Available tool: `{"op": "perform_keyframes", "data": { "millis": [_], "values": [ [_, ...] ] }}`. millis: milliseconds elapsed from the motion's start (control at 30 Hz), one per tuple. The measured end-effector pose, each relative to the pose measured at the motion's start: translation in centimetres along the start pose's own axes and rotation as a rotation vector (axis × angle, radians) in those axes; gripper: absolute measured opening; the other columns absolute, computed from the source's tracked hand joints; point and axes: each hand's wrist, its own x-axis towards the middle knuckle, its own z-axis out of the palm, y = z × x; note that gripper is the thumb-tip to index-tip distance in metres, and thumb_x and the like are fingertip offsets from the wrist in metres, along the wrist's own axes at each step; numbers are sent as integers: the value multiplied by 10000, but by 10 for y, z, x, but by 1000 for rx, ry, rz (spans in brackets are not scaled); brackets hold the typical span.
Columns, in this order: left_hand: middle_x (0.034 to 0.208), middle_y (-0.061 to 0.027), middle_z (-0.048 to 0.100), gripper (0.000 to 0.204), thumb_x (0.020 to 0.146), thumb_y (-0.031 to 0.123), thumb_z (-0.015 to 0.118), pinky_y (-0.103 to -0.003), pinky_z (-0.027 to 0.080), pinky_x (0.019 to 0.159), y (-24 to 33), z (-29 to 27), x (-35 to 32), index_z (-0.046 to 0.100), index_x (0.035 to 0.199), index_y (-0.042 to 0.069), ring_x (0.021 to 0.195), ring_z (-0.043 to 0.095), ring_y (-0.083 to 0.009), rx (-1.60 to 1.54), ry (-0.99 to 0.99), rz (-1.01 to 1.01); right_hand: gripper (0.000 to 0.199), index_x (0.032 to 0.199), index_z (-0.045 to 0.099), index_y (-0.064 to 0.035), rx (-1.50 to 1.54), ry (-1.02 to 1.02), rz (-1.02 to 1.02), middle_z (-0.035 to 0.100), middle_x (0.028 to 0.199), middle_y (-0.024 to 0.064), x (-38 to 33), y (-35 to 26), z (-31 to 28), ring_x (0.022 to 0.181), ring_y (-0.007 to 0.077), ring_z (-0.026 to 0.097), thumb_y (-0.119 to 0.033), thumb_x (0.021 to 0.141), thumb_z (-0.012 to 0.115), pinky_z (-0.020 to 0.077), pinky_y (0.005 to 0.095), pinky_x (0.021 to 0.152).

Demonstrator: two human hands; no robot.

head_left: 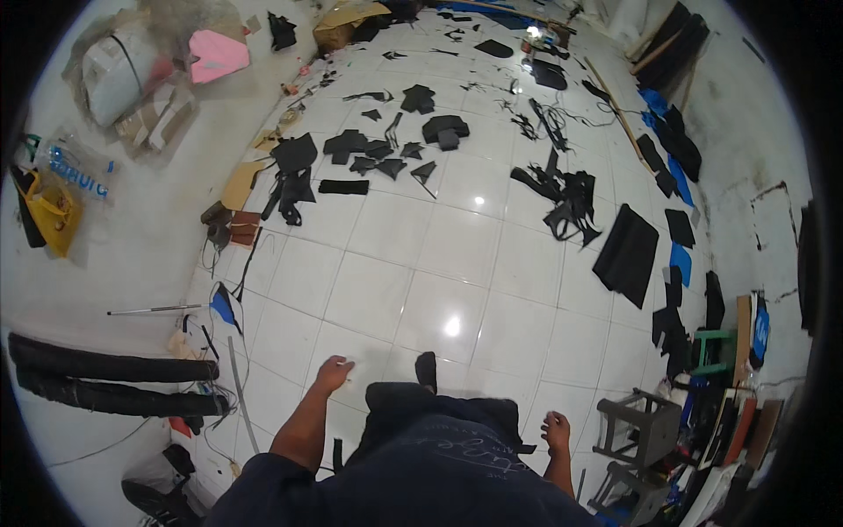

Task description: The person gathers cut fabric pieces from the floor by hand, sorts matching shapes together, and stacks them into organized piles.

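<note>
My left hand (pixel 333 374) hangs low beside my left leg over the white tiles. Its fingers are loosely bent and a little apart, with nothing seen in them. On the other side, my right hand (pixel 555 430) hangs near my hip, fingers half curled with gaps between them, and no object shows there. A grey plastic stool (pixel 637 428) stands closest to the right hand, apart from it. My dark shoe (pixel 426 371) points forward on the floor. Ahead lie black material scraps (pixel 571 202) in a heap and a large flat black sheet (pixel 626 255).
Black cut pieces (pixel 351 145) are scattered farther off. Along the left wall are two black rolls (pixel 114 360) and a thin rod (pixel 158 309). At right stand a green stool (pixel 713 350) and stacked boards (pixel 742 430). A long wooden stick (pixel 619 119) lies near the right wall.
</note>
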Motion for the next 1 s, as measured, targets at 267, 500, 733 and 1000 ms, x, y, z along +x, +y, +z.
{"op": "perform_keyframes", "data": {
  "millis": [267,500,733,1000],
  "values": [
    [1024,-161,627,479,804,362,668,-349,475,821,-18,-52,48,599,1114,4,933,593,-254,-397,333,-248,470,1153,536,-24,-343,-238,116,624,847,84,54,-102,49,656,170,597,-348,839,668,468,325,505],
    [727,-104,602,392,844,390,608,-364,477,558,-51,-5,48,614,938,10,632,576,-213,-175,-82,-486,423,1114,567,-18,-460,-163,124,603,800,82,148,-196,61,596,183,580,-353,863,631,493,346,500],
    [824,-97,611,482,835,319,639,-284,453,541,91,-34,108,555,1183,-3,664,576,-167,-664,173,-543,520,1111,605,24,-928,-148,-426,627,1084,224,299,-424,178,1040,334,590,-416,835,613,462,390,880],
    [1080,-201,624,510,814,370,650,-374,482,828,159,-90,252,595,1127,-28,947,618,-288,-464,95,-406,448,1193,519,35,-406,-341,-685,593,876,46,236,-675,386,755,105,540,-293,899,604,434,237,647]
  ]
}}
